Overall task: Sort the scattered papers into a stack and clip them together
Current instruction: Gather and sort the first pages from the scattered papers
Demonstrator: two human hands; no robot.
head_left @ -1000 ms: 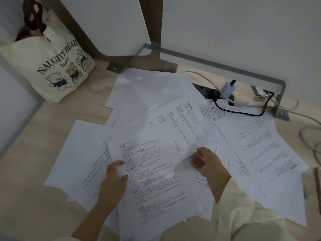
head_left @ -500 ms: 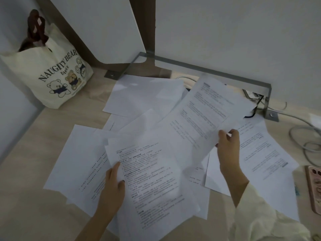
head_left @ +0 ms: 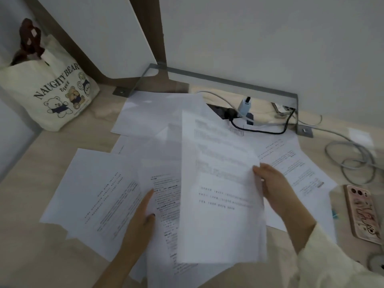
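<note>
As right fingers [head_left: 264, 171] pinch its edge, the sheet [head_left: 218, 183] overlies papers [head_left: 99, 190].

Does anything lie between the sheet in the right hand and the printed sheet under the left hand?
Nothing visible does. The right hand pinches the held sheet by its right edge, partly over the printed sheet that the left hand rests on. The phone and cables lie off to the right.

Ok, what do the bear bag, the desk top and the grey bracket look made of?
Bear bag: cream canvas-like cloth, matte, slumped with soft creases. Desk top: pale wood or wood-look laminate, faint grain. Grey bracket: probably metal, dull sheen, screwed-down feet.
</note>
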